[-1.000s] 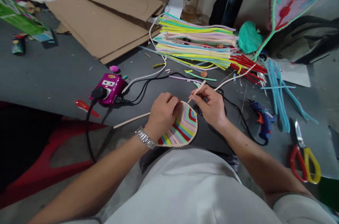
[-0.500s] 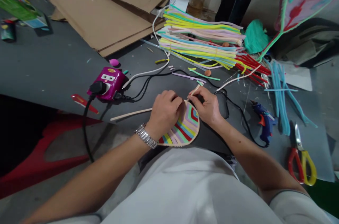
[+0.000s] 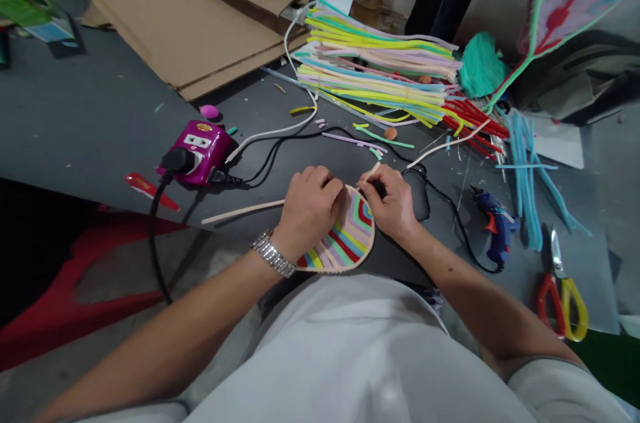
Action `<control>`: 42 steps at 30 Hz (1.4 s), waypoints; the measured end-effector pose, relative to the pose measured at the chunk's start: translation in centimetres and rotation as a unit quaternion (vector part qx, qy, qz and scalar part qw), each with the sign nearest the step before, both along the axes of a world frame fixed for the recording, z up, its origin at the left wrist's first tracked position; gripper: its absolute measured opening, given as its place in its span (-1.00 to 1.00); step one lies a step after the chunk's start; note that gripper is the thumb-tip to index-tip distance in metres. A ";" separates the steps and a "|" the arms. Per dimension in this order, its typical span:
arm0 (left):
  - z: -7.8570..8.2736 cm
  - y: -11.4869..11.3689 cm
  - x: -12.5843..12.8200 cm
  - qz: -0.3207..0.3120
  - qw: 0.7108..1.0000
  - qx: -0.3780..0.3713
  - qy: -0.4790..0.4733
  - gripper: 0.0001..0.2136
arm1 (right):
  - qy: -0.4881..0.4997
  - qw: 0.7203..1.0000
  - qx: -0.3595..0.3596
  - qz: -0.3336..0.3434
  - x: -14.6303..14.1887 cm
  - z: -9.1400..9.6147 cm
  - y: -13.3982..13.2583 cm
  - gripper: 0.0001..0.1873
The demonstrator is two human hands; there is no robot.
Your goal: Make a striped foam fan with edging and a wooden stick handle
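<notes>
A rounded craft piece [image 3: 350, 239] covered in coloured stripes lies at the near edge of the grey table [image 3: 100, 123]. My left hand [image 3: 310, 206], a metal watch on its wrist, curls over the piece's left side and presses it down. My right hand [image 3: 393, 199] pinches a thin beige strip [image 3: 369, 174] against the piece's top rim. The same beige strip trails out to the left [image 3: 240, 211] from under my left hand.
A purple power socket [image 3: 197, 149] with black cables sits left of my hands. Bundles of coloured foam strips [image 3: 375, 69] lie behind, cardboard sheets [image 3: 190, 16] at back left. A blue glue gun [image 3: 493, 226] and red-yellow scissors [image 3: 560, 289] rest at right.
My right hand has drawn in toward the striped piece and lowered the beige strip's end onto its top rim. My left hand stays on the piece. The view shifted slightly.
</notes>
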State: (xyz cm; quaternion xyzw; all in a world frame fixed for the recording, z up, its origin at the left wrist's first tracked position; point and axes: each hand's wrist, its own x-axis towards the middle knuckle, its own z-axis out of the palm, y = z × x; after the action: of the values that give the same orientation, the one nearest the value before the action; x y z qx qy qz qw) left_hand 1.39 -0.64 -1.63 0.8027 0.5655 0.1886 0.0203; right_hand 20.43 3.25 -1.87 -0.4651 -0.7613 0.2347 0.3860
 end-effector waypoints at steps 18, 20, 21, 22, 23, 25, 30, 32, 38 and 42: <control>0.8 -0.2 0.3 0.007 0.999 -0.033 -0.001 -0.82 | -0.007 1.000 0.005 -0.013 0.9 0.2 -1.5 -0.86; 0.8 -0.2 0.3 0.008 0.999 -0.031 -0.002 -0.82 | 0.007 1.000 -0.012 -0.022 1.1 0.3 -1.7 -0.85; 0.8 -0.2 0.3 0.007 1.000 -0.028 0.000 -0.82 | 0.016 0.999 -0.017 -0.032 1.1 0.4 -1.8 -0.85; 0.8 -0.2 0.3 0.006 1.000 -0.025 0.001 -0.82 | 0.020 0.999 -0.020 -0.038 1.2 0.4 -1.9 -0.85; 0.8 -0.2 0.3 0.005 1.000 -0.021 0.002 -0.82 | 0.019 0.999 -0.020 -0.038 1.3 0.5 -2.1 -0.85; 0.7 -0.2 0.3 0.004 1.000 -0.016 0.001 -0.82 | 0.005 0.999 -0.022 -0.028 1.4 0.5 -2.3 -0.85; 0.6 -0.2 0.2 0.004 1.000 -0.019 -0.004 -0.84 | 0.005 0.999 -0.026 -0.047 1.5 0.5 -2.8 -0.86; 0.6 -0.2 0.2 0.003 1.000 -0.018 -0.002 -0.83 | -0.004 0.999 -0.018 -0.041 1.6 0.6 -2.9 -0.85; 0.7 -0.2 0.2 -0.001 1.000 -0.021 0.006 -0.83 | 0.022 0.996 -0.047 -0.069 1.9 0.5 -3.0 -0.85; 0.8 -0.2 0.2 0.000 1.000 -0.015 0.005 -0.83 | 0.028 0.997 -0.049 -0.051 2.2 0.3 -3.1 -0.84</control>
State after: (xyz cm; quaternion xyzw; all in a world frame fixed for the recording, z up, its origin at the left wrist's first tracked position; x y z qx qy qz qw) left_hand 1.57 -0.80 -0.87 0.8032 0.5683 0.1762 0.0296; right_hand 22.60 0.11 -1.57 -0.5146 -0.7132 0.2645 0.3957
